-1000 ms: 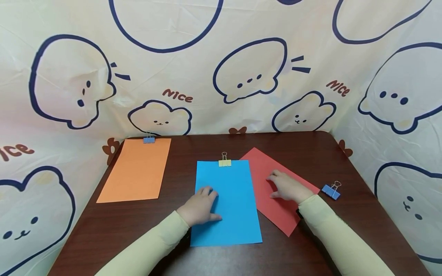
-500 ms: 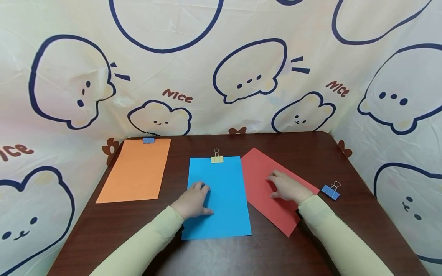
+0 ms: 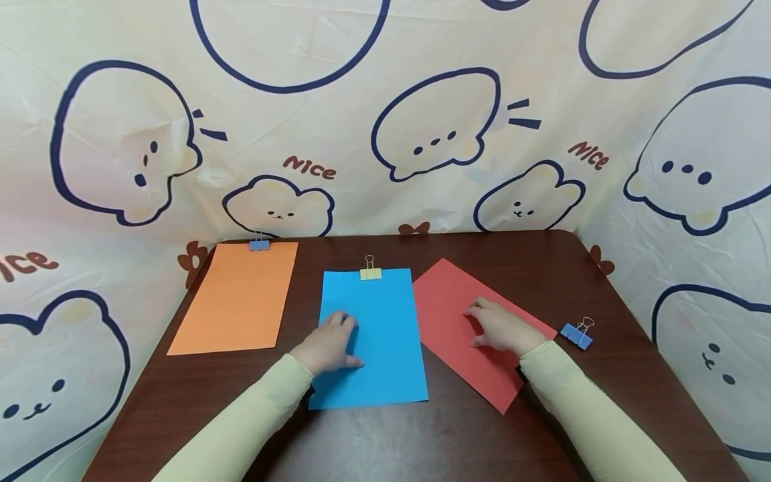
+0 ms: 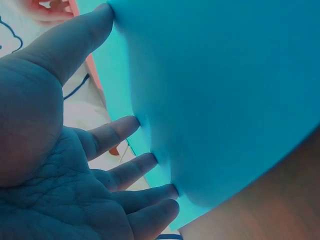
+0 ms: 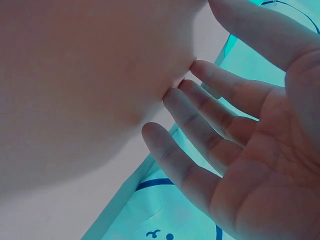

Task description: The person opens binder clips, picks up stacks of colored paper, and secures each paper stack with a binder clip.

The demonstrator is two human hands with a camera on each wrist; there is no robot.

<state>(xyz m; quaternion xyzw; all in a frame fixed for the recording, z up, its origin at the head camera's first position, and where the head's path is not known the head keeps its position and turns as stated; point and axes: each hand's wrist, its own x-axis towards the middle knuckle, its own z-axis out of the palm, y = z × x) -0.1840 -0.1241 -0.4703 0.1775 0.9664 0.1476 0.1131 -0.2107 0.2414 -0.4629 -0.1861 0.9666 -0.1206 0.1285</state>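
Note:
Spread fingertips of my left hand [image 3: 328, 345] press on the left part of a blue sheet of paper [image 3: 385, 335], which has a yellow binder clip [image 3: 370, 274] on its far edge. In the left wrist view the thumb and fingertips touch the blue surface, with the palm raised off it. My right hand [image 3: 500, 326] rests its fingertips on a red sheet of paper [image 3: 452, 294] lying slantwise; the right wrist view shows those fingers spread and gripping nothing. The blue sheet's right edge meets or slightly overlaps the red sheet's left corner.
An orange sheet of paper [image 3: 235, 301] with a blue binder clip [image 3: 260, 246] on its far edge lies at the left of the dark wooden table [image 3: 373, 442]. Another blue binder clip [image 3: 577, 335] lies loose beside the red sheet's right corner. Printed cloth [image 3: 385, 201] walls the table's back and sides.
My left hand has slid the blue sheet with its yellow clip leftward and slightly away from me, uncovering more of the red sheet. The right hand and the red sheet have stayed in place.

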